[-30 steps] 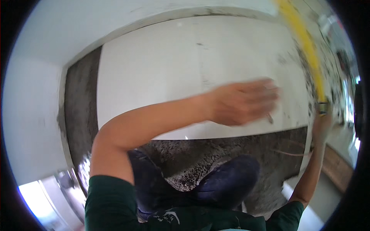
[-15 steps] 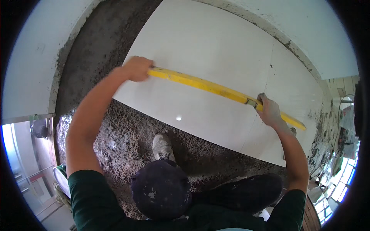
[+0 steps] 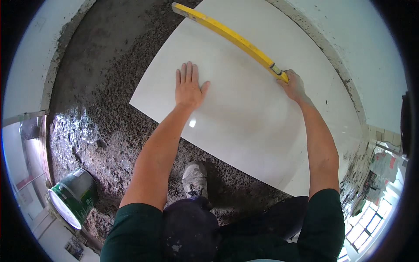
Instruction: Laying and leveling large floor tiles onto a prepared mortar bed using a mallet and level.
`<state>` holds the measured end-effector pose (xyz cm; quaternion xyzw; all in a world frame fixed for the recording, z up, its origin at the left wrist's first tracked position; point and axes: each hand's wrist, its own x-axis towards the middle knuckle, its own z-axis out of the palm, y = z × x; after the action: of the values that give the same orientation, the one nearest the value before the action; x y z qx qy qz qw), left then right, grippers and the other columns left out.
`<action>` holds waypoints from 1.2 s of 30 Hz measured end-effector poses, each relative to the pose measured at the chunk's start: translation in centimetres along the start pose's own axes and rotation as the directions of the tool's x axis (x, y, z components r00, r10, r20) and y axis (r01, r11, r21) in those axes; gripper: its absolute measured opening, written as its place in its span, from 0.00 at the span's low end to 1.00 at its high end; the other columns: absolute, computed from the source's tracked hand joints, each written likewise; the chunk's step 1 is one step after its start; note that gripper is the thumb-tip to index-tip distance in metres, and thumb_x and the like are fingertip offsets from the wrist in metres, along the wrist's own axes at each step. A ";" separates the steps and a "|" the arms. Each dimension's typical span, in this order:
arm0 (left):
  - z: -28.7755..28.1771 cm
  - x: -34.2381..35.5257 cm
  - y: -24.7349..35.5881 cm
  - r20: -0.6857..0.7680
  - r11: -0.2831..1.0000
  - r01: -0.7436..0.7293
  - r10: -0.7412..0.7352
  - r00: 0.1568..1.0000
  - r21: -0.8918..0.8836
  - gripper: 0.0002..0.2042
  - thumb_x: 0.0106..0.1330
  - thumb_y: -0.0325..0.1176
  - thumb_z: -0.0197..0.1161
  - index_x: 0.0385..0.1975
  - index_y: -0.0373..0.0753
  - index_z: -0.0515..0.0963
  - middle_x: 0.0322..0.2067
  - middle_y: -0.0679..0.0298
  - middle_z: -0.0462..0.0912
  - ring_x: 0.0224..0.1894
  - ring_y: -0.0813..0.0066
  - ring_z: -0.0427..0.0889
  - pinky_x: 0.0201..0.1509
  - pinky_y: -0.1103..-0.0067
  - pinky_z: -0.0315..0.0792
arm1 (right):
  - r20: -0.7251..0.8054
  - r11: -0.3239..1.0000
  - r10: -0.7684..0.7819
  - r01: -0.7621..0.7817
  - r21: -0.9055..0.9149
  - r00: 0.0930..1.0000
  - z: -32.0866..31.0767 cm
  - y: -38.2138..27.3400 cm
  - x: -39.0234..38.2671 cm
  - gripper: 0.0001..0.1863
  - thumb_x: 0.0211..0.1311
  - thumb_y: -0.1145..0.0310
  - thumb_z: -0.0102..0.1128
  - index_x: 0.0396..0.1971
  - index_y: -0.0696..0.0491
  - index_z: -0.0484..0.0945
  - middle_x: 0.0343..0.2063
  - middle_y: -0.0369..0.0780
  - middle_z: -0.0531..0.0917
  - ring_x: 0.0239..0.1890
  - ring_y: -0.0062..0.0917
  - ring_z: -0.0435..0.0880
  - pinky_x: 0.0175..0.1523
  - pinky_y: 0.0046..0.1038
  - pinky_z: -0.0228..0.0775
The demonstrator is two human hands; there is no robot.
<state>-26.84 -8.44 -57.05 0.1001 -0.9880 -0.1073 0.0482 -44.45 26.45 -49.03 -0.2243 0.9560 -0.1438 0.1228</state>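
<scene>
My left hand [image 3: 188,91] lies palm down on a large white tile [image 3: 231,131], fingers spread. My right hand [image 3: 291,84] grips the near end of a yellow spirit level [image 3: 235,39], just beside its vial. The level runs diagonally toward the upper left, and its far end reaches past the tile's edge above dark mortar [image 3: 96,70]. My knees are bent at the bottom of the view, and a dusty shoe [image 3: 194,179] stands on the mortar just below the tile's near edge.
A green and white bucket [image 3: 74,196] lies at lower left on the rough bed. Pale walls [image 3: 358,52] with stained bases curve round both sides of the work area. A bright window [image 3: 369,220] and some clutter show at the far right.
My left hand has let go of the level and lies on the tile. The level has moved up and away in my right hand. The view has shifted, bringing the bucket further into sight.
</scene>
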 end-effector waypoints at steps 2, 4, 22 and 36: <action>-0.4 0.1 0.2 0.015 1.000 0.008 -0.008 1.000 -0.005 0.38 0.70 0.54 0.49 0.70 0.31 0.52 0.72 0.49 0.50 0.75 0.52 0.45 0.77 0.60 0.37 | 0.013 1.000 0.002 -0.002 -0.006 1.000 0.1 0.0 1.3 0.17 0.57 0.60 0.67 0.41 0.57 0.79 0.40 0.45 0.80 0.42 0.42 0.81 0.48 0.38 0.73; -0.7 -0.1 -0.2 0.031 1.000 0.013 -0.013 0.999 -0.004 0.37 0.70 0.54 0.49 0.70 0.31 0.52 0.72 0.49 0.50 0.75 0.52 0.45 0.77 0.60 0.38 | 0.053 1.000 0.012 -0.011 -0.018 0.999 0.9 -0.4 2.1 0.18 0.57 0.60 0.67 0.42 0.56 0.79 0.40 0.45 0.80 0.43 0.42 0.81 0.48 0.38 0.73; 0.0 0.7 0.6 -0.023 0.993 -0.078 0.080 0.997 0.086 0.37 0.70 0.53 0.49 0.69 0.28 0.53 0.71 0.45 0.52 0.75 0.49 0.45 0.77 0.58 0.38 | 0.114 0.959 -0.253 0.265 -0.100 0.961 10.1 -4.3 -16.4 0.42 0.60 0.43 0.58 0.69 0.50 0.60 0.71 0.50 0.54 0.75 0.43 0.47 0.77 0.46 0.34; 0.1 0.4 0.6 0.016 0.989 -0.086 0.085 0.996 0.117 0.37 0.71 0.53 0.47 0.69 0.29 0.51 0.72 0.46 0.50 0.75 0.48 0.44 0.77 0.58 0.38 | 0.182 0.973 -0.202 0.218 -0.074 0.962 10.0 -4.3 -17.0 0.43 0.61 0.42 0.55 0.72 0.46 0.54 0.73 0.45 0.49 0.76 0.39 0.41 0.78 0.44 0.28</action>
<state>-27.37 -7.95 -56.99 0.0599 -0.9962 -0.0471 0.0413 -24.97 28.49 -53.96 -0.3418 0.9181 -0.0910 0.1790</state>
